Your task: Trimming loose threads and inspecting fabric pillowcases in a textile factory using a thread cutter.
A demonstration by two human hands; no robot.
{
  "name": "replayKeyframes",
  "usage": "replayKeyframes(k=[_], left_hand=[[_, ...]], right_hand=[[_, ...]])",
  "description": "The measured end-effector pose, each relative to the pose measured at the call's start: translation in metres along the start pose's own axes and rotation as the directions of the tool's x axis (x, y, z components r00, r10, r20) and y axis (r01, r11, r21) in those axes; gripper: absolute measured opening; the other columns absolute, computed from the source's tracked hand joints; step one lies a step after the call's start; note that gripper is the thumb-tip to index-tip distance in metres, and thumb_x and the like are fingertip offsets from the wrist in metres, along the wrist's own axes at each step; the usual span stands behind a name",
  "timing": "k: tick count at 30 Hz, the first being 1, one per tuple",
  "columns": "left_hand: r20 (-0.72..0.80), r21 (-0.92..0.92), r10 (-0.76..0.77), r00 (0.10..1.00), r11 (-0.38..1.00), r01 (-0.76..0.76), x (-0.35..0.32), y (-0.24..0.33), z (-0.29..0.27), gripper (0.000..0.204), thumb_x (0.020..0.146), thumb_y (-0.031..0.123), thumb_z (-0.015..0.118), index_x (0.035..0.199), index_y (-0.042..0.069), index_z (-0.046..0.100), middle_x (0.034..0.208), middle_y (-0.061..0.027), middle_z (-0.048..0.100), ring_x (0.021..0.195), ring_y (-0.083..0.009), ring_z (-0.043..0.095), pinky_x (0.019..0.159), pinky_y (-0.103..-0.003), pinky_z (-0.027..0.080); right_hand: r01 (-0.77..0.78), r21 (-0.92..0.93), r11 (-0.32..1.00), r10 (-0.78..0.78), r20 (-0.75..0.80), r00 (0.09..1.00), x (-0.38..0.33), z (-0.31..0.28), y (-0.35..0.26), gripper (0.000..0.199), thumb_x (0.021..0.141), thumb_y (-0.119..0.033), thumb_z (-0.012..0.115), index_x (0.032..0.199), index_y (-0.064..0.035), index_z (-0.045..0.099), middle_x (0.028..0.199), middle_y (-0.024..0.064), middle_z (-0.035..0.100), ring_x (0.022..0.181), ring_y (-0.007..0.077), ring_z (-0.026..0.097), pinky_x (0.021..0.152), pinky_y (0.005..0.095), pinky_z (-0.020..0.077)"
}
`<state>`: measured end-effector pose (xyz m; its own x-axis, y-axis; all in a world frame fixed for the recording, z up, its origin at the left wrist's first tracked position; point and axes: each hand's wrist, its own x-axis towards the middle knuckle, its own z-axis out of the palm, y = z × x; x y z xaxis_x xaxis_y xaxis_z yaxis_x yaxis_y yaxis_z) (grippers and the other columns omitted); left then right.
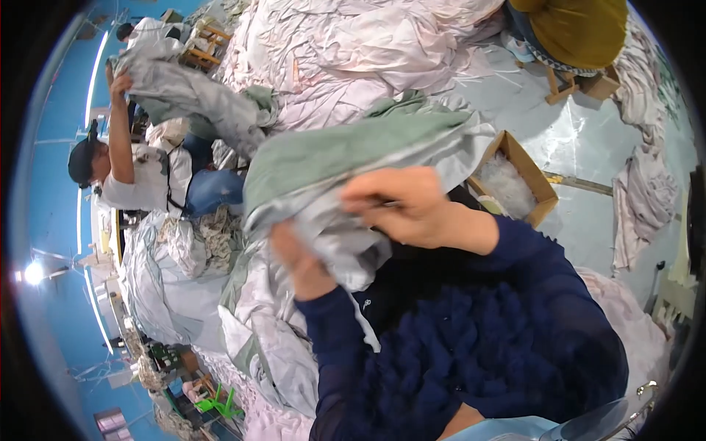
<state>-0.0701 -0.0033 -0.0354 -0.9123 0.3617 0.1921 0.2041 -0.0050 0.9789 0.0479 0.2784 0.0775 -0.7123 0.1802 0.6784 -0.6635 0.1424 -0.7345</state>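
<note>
Cloth (331,154), muted green and pale grey, gathered in loose folds at centre, just beyond and beside both hands. Hangs down past the left forearm (334,323) in crumpled grey layers. Right hand (404,206) over the near part of the cloth, fingers curled and thumb drawn close to them; cannot tell whether pinching anything (too blurred at the fingertips). Left hand (298,253) against or just in front of the cloth's near left edge, blurred; cannot tell how widely spread, or whether gripping. Just right of the cloth, a cardboard box (544,204) with whitish fluffy stuff (507,184) inside. Beyond, a big heap of pale pinkish fabric (353,59). To the left, a co-worker (140,176) in white and a dark cap (82,160), one arm raised, holding up grey-green material (176,88).
</note>
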Motion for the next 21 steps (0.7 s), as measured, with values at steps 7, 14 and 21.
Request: replayKeyframes(k=[7, 14, 21], left_hand=[[-0.771, 0.331, 0.273, 0.576, 0.944, -0.004, -0.145, 0.184, -0.071, 0.054, 0.097, 0.042, 0.047, 0.134, 0.003, 0.044, 0.13, -0.0159, 0.054, 0.106, -0.0262, 0.06, 0.094, -0.039, 0.05], [-0.746, 0.663, -0.131, 0.654, -0.051, 0.747, -0.257, 0.088, -0.214, 0.06, 0.084, 0.027, 0.071, 0.13, -0.006, 0.05, 0.124, -0.0236, 0.058, 0.111, -0.0311, 0.058, 0.094, -0.041, 0.048], [-0.111, 0.799, -0.033, 0.993, 0.592, 0.109, -0.054, 0.028, 0.02, 0.052, 0.081, 0.018, 0.073, 0.126, -0.003, 0.056, 0.123, -0.0228, 0.059, 0.114, -0.0369, 0.056, 0.099, -0.04, 0.043]], right_hand=[[-0.55, -0.017, 0.835, 0.509, -0.354, 0.785, -0.068, -0.067, 0.098, 0.018, 0.096, -0.008, 0.057, 0.11, 0.001, 0.065, 0.092, 0.0057, 0.07, 0.053, 0.0048, 0.052, 0.049, 0.0186, 0.0417], [-0.665, 0.091, 0.741, 0.662, -0.266, 0.701, -0.097, -0.076, 0.15, 0.021, 0.096, -0.012, 0.059, 0.112, -0.0004, 0.065, 0.084, 0.0056, 0.069, 0.049, 0.0028, 0.048, 0.044, 0.0181, 0.0368], [-0.719, -0.024, 0.695, 0.694, -0.241, 0.679, -0.087, -0.073, 0.15, 0.02, 0.096, -0.016, 0.059, 0.108, -0.0032, 0.067, 0.062, -0.0036, 0.058, 0.046, 0.0015, 0.045, 0.042, 0.0179, 0.0317]])
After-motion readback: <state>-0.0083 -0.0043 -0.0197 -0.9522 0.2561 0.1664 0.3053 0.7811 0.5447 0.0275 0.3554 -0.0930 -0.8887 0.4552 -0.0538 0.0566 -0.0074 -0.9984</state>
